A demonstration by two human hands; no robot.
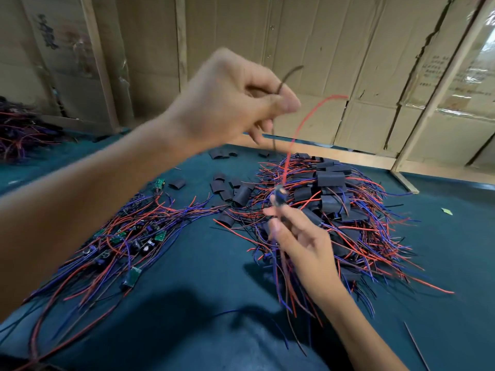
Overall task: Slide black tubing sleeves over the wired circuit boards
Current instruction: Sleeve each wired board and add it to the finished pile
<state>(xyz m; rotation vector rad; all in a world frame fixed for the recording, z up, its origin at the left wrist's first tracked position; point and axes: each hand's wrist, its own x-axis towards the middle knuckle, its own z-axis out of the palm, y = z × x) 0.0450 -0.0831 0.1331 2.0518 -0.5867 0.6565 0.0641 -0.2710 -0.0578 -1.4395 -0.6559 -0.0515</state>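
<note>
Landmark: the teal table mat (203, 277) is taken as the reference for all places.
Right hand (308, 242): held low over the near-right part of the mat; a blurred wired circuit board (280, 196) is pinched between the thumb and fingers, the other fingers loosely extended. Whether a sleeve is already on it cannot be told through the blur.
Hanging wires: a bundle of blue and red leads (284, 285) is seen dropping from the right hand toward the mat.
Bare boards: a spread of green boards with red and blue wires (120, 236) is laid on the mat's near-left part.
Sleeved pile: a heap of boards already covered in black tubing (334, 199) is piled on the mat's right part, just behind the right hand.
Loose sleeves: short black tubing sleeves (227, 188) are scattered on the mat's middle, between the two heaps.
Left hand (230, 103): raised high above the mat's middle; the fingers are curled, and a dark wire (288, 74) is pinched at the fingertips.
Red wire (297, 129): stretched upward from the board, passing just beside the left hand.
Far pile: more wired parts (21, 129) are heaped at the mat's far-left edge.
Backdrop: cardboard panels (321, 62) are stood behind the mat's far edge.
</note>
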